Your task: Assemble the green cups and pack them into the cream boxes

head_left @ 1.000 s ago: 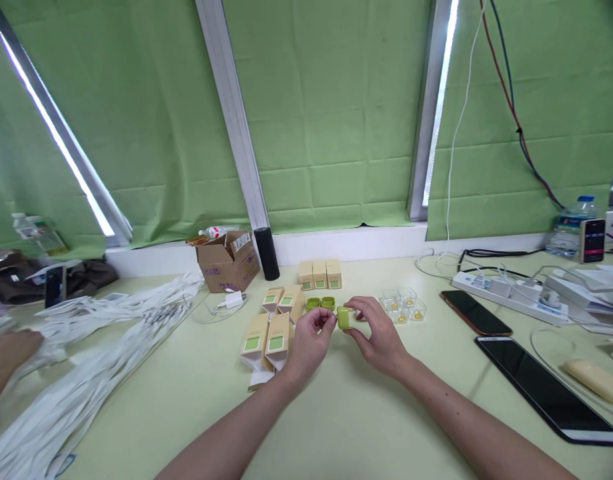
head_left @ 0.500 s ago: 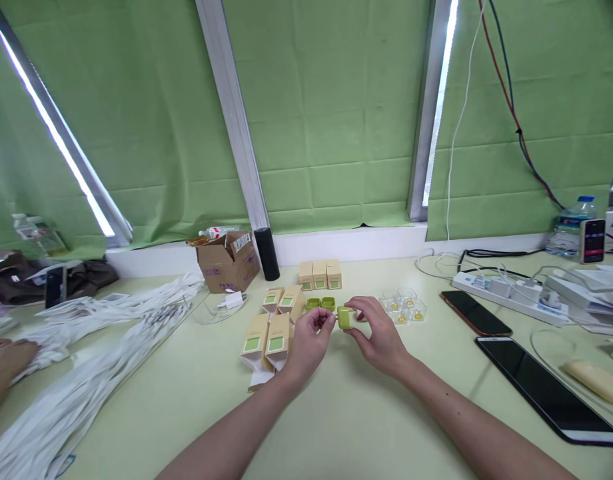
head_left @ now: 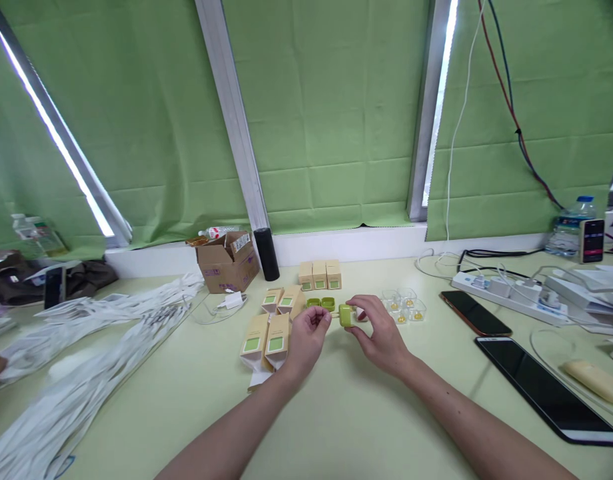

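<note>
Head view, clock positions taken from the green case: one small green case [head_left: 345, 315], rounded, raised at the centre of work above the pale surface [head_left: 361, 413]. Right hand [head_left: 381, 335], at four o'clock: fingers closed on the case, one above, thumb beneath. Left hand [head_left: 306, 338], at eight: fingers pinched narrow on what looks like a thin pale strip [head_left: 336, 315] reaching the case. Two open green cases [head_left: 328, 303], at ten. Clear cups [head_left: 407, 293] with yellow centres, at three. Green-windowed cartons [head_left: 257, 329], at nine; three more cartons [head_left: 320, 267], at eleven. Handling, as judged: case light, stiff, probably smooth and slippery, its finish liable to scuff; best held by opposite edges, lightly.
</note>
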A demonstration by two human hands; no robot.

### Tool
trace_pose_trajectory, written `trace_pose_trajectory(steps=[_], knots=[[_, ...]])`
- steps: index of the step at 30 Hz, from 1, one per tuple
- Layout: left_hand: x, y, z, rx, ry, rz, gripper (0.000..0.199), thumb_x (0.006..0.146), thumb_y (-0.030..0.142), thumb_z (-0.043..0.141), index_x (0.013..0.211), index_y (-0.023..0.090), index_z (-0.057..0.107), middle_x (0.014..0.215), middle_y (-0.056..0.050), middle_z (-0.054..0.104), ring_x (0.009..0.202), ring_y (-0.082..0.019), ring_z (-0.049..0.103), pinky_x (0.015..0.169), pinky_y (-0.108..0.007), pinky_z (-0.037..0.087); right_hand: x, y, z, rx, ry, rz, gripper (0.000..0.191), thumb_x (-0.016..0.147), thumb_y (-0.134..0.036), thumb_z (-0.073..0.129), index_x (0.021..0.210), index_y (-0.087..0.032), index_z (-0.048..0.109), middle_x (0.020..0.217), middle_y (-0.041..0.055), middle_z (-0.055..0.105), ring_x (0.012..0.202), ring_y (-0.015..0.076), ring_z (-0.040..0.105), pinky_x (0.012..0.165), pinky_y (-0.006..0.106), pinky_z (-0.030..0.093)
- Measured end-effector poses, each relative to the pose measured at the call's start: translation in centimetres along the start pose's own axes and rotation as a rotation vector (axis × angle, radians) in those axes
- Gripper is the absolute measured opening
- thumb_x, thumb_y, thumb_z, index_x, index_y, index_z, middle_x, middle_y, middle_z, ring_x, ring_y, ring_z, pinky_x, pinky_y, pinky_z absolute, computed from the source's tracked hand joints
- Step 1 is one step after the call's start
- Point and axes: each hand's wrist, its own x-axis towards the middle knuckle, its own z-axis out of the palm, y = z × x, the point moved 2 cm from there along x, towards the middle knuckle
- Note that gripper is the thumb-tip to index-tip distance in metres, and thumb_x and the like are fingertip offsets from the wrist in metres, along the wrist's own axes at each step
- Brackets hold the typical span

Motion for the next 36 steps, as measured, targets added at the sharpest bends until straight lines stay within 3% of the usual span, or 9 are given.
trace_pose_trajectory(steps=[4, 9, 15, 21, 29, 36], knots=[[0.2, -0.2, -0.1, 0.004, 0.027, 0.006, 0.027, 0.087, 0.044, 0.072, 0.089, 0.016, 0.069, 0.08, -0.005, 0.068, 0.076, -0.018, 0.063, 0.074, -0.03, 0.052, 0.0, 0.0, 0.0, 0.013, -0.001, 0.03, 0.042, 0.094, -0.018, 0.061, 0.135, -0.028, 0.054, 0.129, 0.0126, 0.063, 0.117, 0.0301, 0.062, 0.079, 0.045, 0.066], [-0.3, 0.1, -0.5, 0.16, 0.088, 0.167, 0.032, 0.091, 0.031, 0.068, 0.121, 0.021, 0.064, 0.114, -0.011, 0.069, 0.101, -0.023, 0.066, 0.09, -0.039, 0.054, 0.0, 0.1, -0.2, -0.003, 0.03, 0.055, 0.045, 0.095, -0.017, 0.057, 0.138, -0.029, 0.053, 0.131, 0.0119, 0.063, 0.117, 0.0294, 0.064, 0.086, 0.048, 0.066], [-1.6, 1.7, 0.0, 0.414, -0.064, 0.396, 0.051, 0.091, 0.02, 0.068, 0.139, 0.029, 0.055, 0.142, -0.012, 0.055, 0.132, -0.029, 0.053, 0.105, -0.045, 0.051, -0.1, -0.6, -0.3, -0.067, -0.001, -0.041, 0.054, 0.094, -0.011, 0.055, 0.145, -0.027, 0.05, 0.13, 0.0145, 0.058, 0.119, 0.0305, 0.063, 0.094, 0.05, 0.063], [-1.5, 1.4, 0.1, 0.405, -0.12, 0.485, 0.049, 0.093, 0.018, 0.068, 0.14, 0.03, 0.059, 0.137, -0.01, 0.061, 0.135, -0.029, 0.052, 0.113, -0.051, 0.047, -0.2, -0.9, -0.2, -0.057, -0.035, -0.14, 0.059, 0.096, -0.008, 0.053, 0.151, -0.025, 0.041, 0.133, 0.0161, 0.061, 0.126, 0.031, 0.061, 0.102, 0.053, 0.06], [-1.2, 1.4, -0.1, 0.379, -0.087, 0.5, 0.042, 0.093, 0.017, 0.069, 0.134, 0.029, 0.066, 0.129, -0.01, 0.069, 0.129, -0.03, 0.055, 0.108, -0.052, 0.049, 0.0, -1.2, -0.6, -0.08, -0.006, -0.234, 0.036, 0.099, -0.012, 0.055, 0.131, -0.026, 0.055, 0.127, 0.0162, 0.062, 0.117, 0.03, 0.066, 0.092, 0.048, 0.063], [-1.5, 1.5, -0.1, 0.39, -0.1, 0.509, 0.042, 0.096, 0.019, 0.065, 0.137, 0.029, 0.063, 0.132, -0.011, 0.068, 0.13, -0.03, 0.054, 0.109, -0.053, 0.048, 0.1, -1.6, -0.7, -0.12, -0.028, -0.289, 0.037, 0.099, -0.007, 0.052, 0.132, -0.025, 0.056, 0.127, 0.0171, 0.058, 0.115, 0.0292, 0.063, 0.088, 0.047, 0.063]])
